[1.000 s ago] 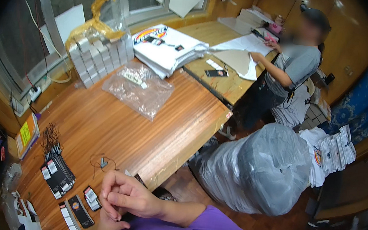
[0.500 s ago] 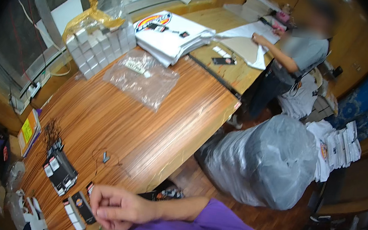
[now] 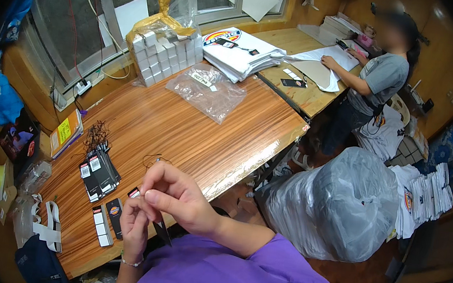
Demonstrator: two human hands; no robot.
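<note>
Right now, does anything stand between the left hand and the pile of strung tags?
Nothing visible stands between the left hand and the tag pile. A black tag lies flat on the table, left of that hand, seemingly too low to block it.

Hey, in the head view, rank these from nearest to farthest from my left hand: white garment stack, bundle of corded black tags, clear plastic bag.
From your left hand:
1. Bundle of corded black tags, ahead and left.
2. Clear plastic bag, farther up the table.
3. White garment stack, just beyond the bag.
</note>
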